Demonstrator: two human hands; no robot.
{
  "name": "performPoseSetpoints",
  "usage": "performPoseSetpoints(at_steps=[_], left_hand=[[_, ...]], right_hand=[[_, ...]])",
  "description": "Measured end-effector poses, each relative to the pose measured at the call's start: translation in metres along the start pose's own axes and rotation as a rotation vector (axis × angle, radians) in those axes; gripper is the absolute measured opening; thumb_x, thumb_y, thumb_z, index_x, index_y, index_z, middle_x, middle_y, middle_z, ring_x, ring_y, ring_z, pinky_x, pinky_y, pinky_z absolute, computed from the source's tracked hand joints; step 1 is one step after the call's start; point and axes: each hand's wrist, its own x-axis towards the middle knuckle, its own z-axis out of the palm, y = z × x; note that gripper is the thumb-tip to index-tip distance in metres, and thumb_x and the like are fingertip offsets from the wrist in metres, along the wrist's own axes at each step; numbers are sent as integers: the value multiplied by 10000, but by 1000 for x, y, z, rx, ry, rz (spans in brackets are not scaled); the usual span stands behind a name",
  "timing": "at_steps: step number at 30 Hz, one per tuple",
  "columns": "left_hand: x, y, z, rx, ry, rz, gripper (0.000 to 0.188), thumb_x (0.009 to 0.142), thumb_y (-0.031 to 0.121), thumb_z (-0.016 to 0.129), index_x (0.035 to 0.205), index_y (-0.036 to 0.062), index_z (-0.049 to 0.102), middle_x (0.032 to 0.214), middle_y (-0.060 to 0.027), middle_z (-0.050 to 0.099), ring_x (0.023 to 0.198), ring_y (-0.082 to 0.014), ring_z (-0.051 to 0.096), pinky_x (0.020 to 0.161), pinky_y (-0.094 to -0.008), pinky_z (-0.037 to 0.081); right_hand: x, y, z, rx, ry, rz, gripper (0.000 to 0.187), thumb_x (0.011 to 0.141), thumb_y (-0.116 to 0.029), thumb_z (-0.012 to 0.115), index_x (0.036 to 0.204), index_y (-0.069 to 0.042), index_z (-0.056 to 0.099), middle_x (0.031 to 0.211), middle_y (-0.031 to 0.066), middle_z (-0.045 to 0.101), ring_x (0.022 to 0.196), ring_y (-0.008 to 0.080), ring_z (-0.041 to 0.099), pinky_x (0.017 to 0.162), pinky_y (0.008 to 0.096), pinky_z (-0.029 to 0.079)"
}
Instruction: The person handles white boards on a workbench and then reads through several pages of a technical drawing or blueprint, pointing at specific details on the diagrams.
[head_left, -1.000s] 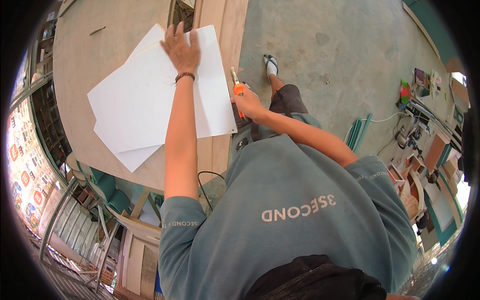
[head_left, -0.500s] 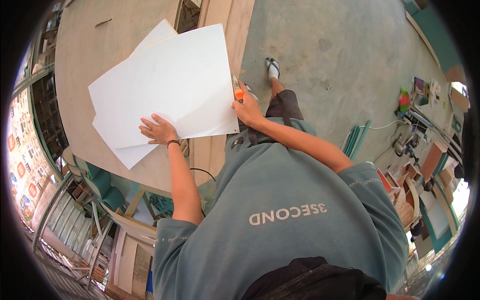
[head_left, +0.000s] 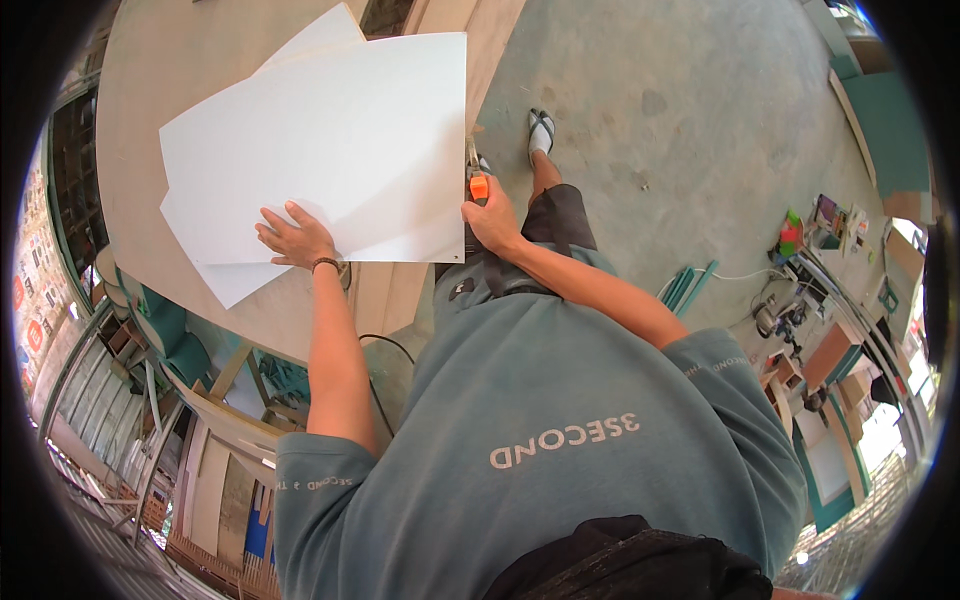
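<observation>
A large white sheet [head_left: 330,130] with a straight right edge lies over the worktable. Another white sheet [head_left: 308,42] sticks out from beneath it. My left hand [head_left: 298,240] rests flat on the upper sheet near its front edge, fingers spread. At the sheet's right edge, my right hand [head_left: 492,217] is closed round a utility knife [head_left: 478,188] with an orange and dark grip. Its metal blade points away from me alongside that edge; I cannot tell whether the tip touches the sheet.
The sheets overlie a wooden worktable [head_left: 135,150] with a wooden strip along its right side. A dark cable [head_left: 385,342] loops down near my body. Concrete floor [head_left: 620,150] spreads to the right, with green strips [head_left: 690,287] and tools [head_left: 775,315] lying farther off.
The whole view has shifted a little. My right hand and the knife sit slightly farther right of the sheet's edge, the blade more upright along it. My left hand stays on the sheet.
</observation>
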Motion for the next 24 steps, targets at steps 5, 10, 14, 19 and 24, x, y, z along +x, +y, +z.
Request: performPoseSetpoints(at_steps=[5,10,14,19,24], left_hand=[[4,-2,6,-18,70,38,745,1085,647,336,1674,191,313,1740,-172,222,1628,-318,184,1256,-701,126],[15,-9,13,-21,85,59,735,1079,623,380,1671,190,329,1743,-159,228,1627,-311,195,1255,-705,117],[19,-22,15,6,82,103,723,1080,616,387,1671,204,336,1749,-142,232,1624,-301,212,1256,-706,114],[14,-15,14,-25,79,70,726,1074,630,379,1667,212,354,1747,-138,252,1625,-291,217,1259,-698,119],[22,-15,14,-14,89,70,715,1082,624,368,1665,210,356,1749,-125,247,1625,-279,220,1269,-673,111]], right_hand=[[6,0,-6,-72,-50,-61,510,827,-145,651,1285,39,520,1045,266,707,1023,433,692,915,480,522],[20,-43,-80,-622,-293,42,479,847,-190,637,1251,44,531,1033,309,711,1034,498,687,912,548,529],[33,23,-193,-779,-143,134,464,860,-184,637,1261,34,554,1064,317,705,1054,517,671,927,545,532],[46,25,-209,-353,-123,41,591,851,-105,624,1416,22,508,1184,274,669,1143,404,660,976,452,522],[34,31,-106,-46,-361,16,589,859,-91,621,1420,17,475,1141,181,657,1083,339,648,945,402,524]])
